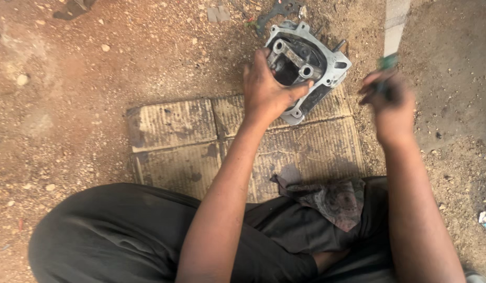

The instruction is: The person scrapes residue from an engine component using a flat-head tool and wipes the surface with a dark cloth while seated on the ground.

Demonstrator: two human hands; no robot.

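Two hands busy: left hand point(266, 91) fingers clamped on grey engine part point(311, 65) atop cardboard point(172, 126); right hand point(392, 102) fingers gripping green-handled tool point(387, 63), blurred.

Two hands point(266, 89), one metal engine part point(308, 65), one flattened cardboard sheet point(175, 141), one rag point(332, 199), one gasket point(277, 10).

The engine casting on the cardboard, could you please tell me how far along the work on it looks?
Done: the grey engine casting lies open on the flattened cardboard. In hand: the left hand steadies it; the right hand holds a blurred green-handled tool beside it. Left: a loose gasket lies in the dirt.
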